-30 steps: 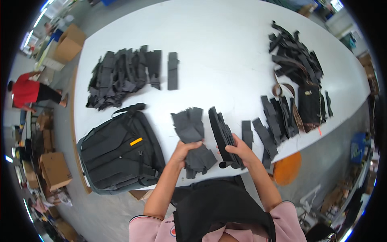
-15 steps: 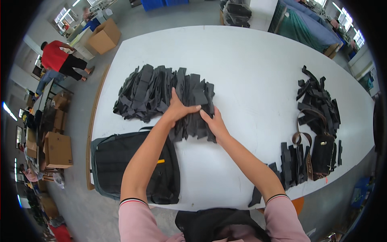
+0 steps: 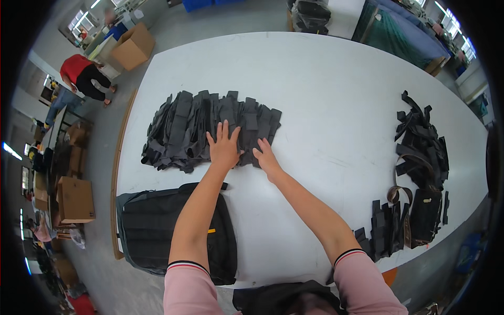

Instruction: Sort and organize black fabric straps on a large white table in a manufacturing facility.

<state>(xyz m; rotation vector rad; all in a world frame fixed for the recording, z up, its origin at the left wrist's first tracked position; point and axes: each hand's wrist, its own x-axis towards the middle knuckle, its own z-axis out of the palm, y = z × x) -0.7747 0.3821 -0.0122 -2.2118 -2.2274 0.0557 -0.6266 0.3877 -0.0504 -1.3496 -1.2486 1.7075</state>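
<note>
A long overlapping row of dark grey fabric pieces lies across the white table. My left hand rests flat on the row's near edge, fingers spread. My right hand lies flat beside it at the row's right end, touching the last pieces. Neither hand grips anything. A black backpack lies flat at the table's near left corner, partly under my left forearm.
A heap of black straps and fabric parts sits at the right, with more stacked pieces near the front edge. Cardboard boxes stand on the floor at left. A person in a red top bends over beyond the table.
My hands went from handling pieces near the front edge to the far row. Since half a second ago both hands have flattened and slid slightly right along the row.
</note>
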